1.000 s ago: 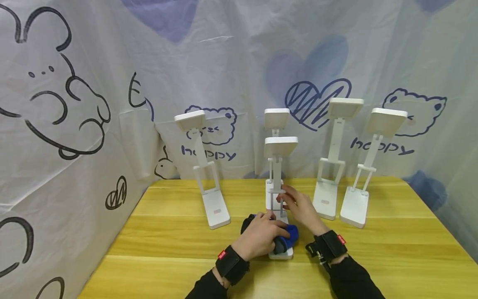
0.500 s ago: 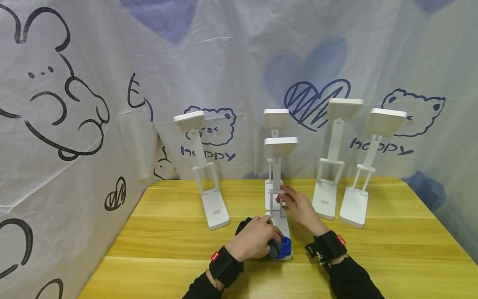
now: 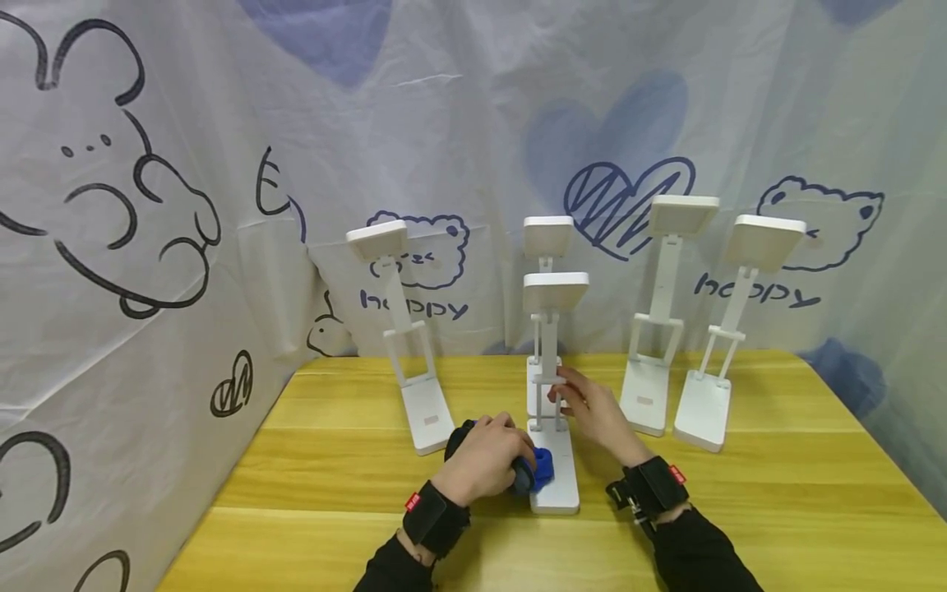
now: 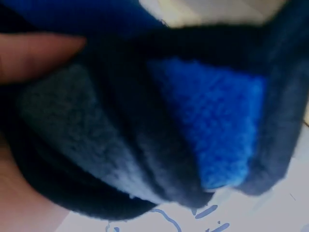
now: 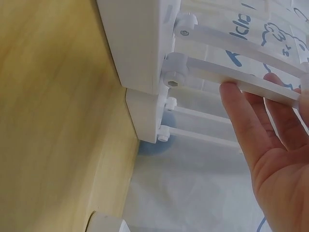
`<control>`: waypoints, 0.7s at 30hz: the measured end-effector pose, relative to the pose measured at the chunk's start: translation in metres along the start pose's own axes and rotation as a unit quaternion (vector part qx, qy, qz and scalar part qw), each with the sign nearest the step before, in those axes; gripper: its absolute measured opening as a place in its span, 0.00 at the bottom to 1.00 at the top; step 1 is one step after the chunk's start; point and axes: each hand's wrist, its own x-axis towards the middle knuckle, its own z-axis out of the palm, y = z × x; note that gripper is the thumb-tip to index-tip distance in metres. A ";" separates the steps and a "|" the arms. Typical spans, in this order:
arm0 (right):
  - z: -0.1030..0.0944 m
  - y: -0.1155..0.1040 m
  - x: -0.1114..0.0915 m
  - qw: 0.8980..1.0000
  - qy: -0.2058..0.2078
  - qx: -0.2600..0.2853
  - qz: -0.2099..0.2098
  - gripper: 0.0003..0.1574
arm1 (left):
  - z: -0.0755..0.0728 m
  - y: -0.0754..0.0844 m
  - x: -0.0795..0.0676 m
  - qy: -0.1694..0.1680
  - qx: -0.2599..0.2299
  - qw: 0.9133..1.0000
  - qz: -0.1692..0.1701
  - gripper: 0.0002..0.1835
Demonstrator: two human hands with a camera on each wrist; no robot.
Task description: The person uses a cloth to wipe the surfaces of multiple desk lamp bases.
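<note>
My left hand (image 3: 484,459) grips a bunched cloth (image 3: 543,469) at the left side of the front lamp's base. Up close in the left wrist view, the cloth (image 4: 212,121) has fluffy blue and grey faces with dark edging. This white desk lamp (image 3: 558,489) stands upright, with a flat rectangular head and a two-bar hinged stand. My right hand (image 3: 599,419) holds it by the stand just above the base. In the right wrist view, fingertips of the right hand (image 5: 280,150) lie against one bar (image 5: 217,73); the thumb is mostly out of frame.
A matching lamp (image 3: 547,237) stands directly behind the held one. Another lamp (image 3: 429,415) is to the left, and two more, a taller-looking lamp (image 3: 645,395) and an outer lamp (image 3: 703,411), stand right. A printed curtain (image 3: 444,123) rises behind the wooden table (image 3: 311,493).
My left hand has slid left with the cloth, from across the lamp's base to its left edge, uncovering more of the base. My right hand has stayed on the stand.
</note>
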 end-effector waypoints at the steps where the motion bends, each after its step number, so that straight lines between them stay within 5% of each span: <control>1: 0.000 0.000 0.000 1.000 0.000 0.002 0.000 0.19 | 0.001 -0.001 0.000 0.010 0.008 1.000 -0.004 0.19; 9: -0.001 0.000 -0.001 1.000 -0.001 0.000 0.000 0.20 | 0.012 -0.003 0.006 0.073 0.032 0.996 -0.030 0.21; 14: -0.001 0.000 -0.002 1.000 0.004 0.000 0.001 0.20 | 0.018 0.002 0.012 0.075 0.031 0.995 -0.054 0.22; 21: 0.000 0.002 -0.002 1.000 0.010 -0.005 -0.009 0.19 | 0.021 0.014 0.021 0.063 0.032 0.997 -0.044 0.22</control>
